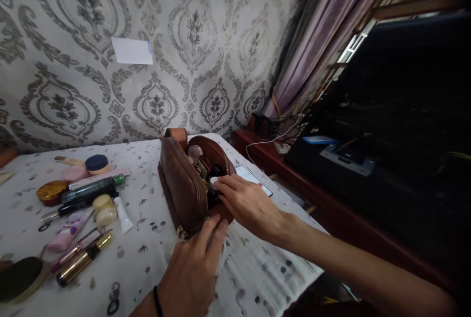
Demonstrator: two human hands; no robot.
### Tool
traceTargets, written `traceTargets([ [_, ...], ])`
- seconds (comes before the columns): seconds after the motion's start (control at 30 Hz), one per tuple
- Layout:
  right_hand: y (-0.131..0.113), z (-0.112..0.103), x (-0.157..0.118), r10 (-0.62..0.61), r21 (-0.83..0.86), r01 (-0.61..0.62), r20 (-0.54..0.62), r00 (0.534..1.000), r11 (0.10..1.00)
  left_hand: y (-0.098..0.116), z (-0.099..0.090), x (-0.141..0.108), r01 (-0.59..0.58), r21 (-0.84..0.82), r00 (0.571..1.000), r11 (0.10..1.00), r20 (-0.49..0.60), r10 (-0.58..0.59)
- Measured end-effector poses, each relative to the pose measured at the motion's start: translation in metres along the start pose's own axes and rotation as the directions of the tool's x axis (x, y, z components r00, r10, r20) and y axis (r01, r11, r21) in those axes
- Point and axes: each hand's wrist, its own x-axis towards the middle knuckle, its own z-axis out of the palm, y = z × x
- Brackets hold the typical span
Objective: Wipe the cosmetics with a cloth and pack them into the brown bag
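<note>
A brown leather makeup bag (182, 179) stands unzipped on the table, with several cosmetics packed inside. My right hand (253, 206) reaches over its near right side, fingers closed at a small white-lidded container (213, 182) in the opening. The lower part of that container is hidden in the bag. At the bag's near end, my left hand (195, 263) has its fingers bent against the edge, holding it; a black band circles that wrist. Also inside the bag is a round pinkish compact (195, 152), near the far end.
Several cosmetics lie left, including a green tube (91, 188), a white tube (123, 215), a gold tube (83, 260) and a navy-lidded jar (97, 164). A lit phone (254, 179) lies right of the bag. A white cable (270, 140) runs behind it, near a dark screen (397, 96).
</note>
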Motion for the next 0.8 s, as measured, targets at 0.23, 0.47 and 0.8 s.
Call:
traceTargets([
  [0.23,-0.001,0.009,-0.010,-0.070,-0.077,0.075,0.058,0.996,0.994,-0.011,0.017,-0.003,-0.101,0.113,0.985,0.988,-0.131,0.116],
  [0.47,0.001,0.004,-0.019,-0.067,-0.103,0.076,0.090,0.994,0.992,-0.014,0.017,-0.004,-0.112,0.172,0.973,0.979,-0.179,0.143],
  [0.8,-0.008,-0.009,-0.002,-0.058,-0.287,0.115,0.201,0.978,0.951,-0.010,0.008,-0.004,-0.099,0.160,0.981,0.982,-0.147,0.123],
])
